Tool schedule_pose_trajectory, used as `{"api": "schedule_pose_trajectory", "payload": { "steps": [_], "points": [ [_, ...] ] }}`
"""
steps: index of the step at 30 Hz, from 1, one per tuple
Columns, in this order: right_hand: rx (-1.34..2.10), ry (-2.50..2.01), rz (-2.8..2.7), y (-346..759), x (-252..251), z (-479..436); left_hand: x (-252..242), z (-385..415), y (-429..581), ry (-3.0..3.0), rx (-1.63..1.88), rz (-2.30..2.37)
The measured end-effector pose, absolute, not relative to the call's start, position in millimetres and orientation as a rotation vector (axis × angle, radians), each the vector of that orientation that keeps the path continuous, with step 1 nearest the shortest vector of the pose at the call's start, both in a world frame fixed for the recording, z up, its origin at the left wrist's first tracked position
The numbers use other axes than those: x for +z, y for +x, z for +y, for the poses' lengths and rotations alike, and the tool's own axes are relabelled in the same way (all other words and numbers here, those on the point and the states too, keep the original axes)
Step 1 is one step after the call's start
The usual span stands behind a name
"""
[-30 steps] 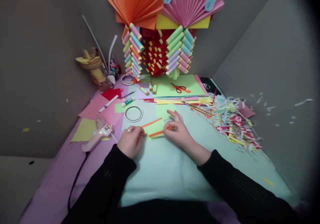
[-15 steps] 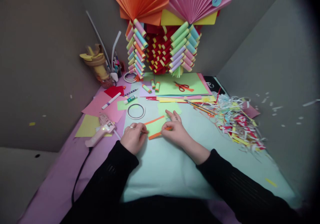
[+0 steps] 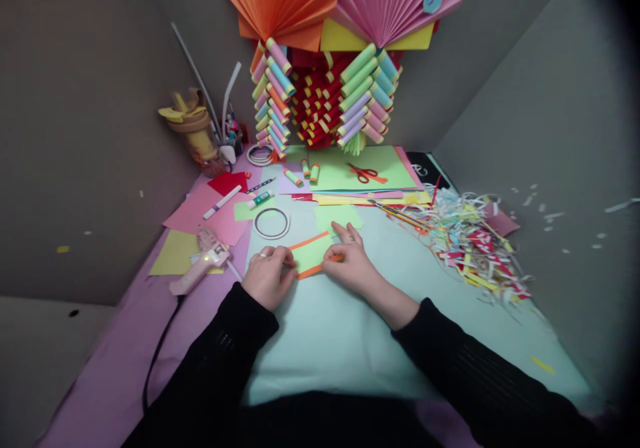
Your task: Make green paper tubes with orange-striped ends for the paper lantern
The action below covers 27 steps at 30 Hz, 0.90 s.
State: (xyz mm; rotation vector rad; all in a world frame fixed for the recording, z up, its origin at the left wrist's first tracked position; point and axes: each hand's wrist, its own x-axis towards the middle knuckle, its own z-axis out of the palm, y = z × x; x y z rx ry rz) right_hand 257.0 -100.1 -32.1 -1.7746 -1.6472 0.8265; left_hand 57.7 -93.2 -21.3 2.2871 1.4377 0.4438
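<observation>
Between my hands a light green paper rectangle (image 3: pixel 311 256) lies on the table, with an orange strip along its far edge and another along its near edge. My left hand (image 3: pixel 270 275) pinches the left end of this paper. At the near right corner my right hand (image 3: pixel 350 261) pinches the paper and its near orange strip, the other fingers stretched away. A bit of orange shows by the right fingertips. Just beyond lies a plain green paper piece (image 3: pixel 339 217), and a roll of double-sided tape (image 3: pixel 272 223) rests behind my left hand.
A pink hot glue gun (image 3: pixel 207 261) with a black cord lies at left. Behind are a glue stick (image 3: pixel 260 199), a white marker (image 3: pixel 222 202), small green rolls (image 3: pixel 315 173) and red scissors (image 3: pixel 362 173). Paper scraps (image 3: pixel 480 241) heap at right; paper-roll garlands (image 3: pixel 357 95) hang at the back.
My left fingers and the near orange strip have shifted very slightly at the paper's near left corner. Both hands keep their pinch on the paper.
</observation>
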Motion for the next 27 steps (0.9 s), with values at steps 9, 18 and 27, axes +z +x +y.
{"api": "schedule_pose_trajectory", "payload": {
  "steps": [9,18,27],
  "points": [
    [0.831,-1.795,-1.656,256.1,-29.0,-100.5,-24.7,-96.5,63.4,2.305,0.445,1.512],
    [0.821,-1.796,-1.672,257.0,-30.1,-101.5,-23.7,-98.4,68.9,2.311,0.458,1.550],
    [0.756,-1.780,-1.695,258.7,-34.1,-102.1,-22.4,-99.5,69.6,2.327,0.453,1.558]
  ]
}}
